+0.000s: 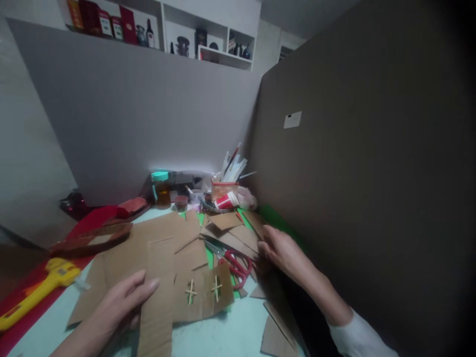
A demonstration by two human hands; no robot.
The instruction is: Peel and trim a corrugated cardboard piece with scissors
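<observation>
My left hand (124, 300) grips the edge of a long cardboard strip (158, 302), thumb on top and the other fingers partly hidden behind it. On the right, my right hand (284, 250) has its fingers closed at the edge of a cardboard piece (253, 222) in the scrap pile; its fingertips are partly hidden. Between the hands lies a cardboard panel (203, 310) with two cut openings crossed by thin sticks. Red-handled scissors (238, 270) rest beside it, blades under or against the scraps. A large cardboard sheet (122, 253) spreads behind the strip.
A yellow glue gun (44, 290) lies at the left on red material. Toward the back stand a jar with a turquoise lid (161, 193), a red paper cup (226, 200) on its side and a box of sticks (225, 189). A dark partition (353, 173) rises at the right.
</observation>
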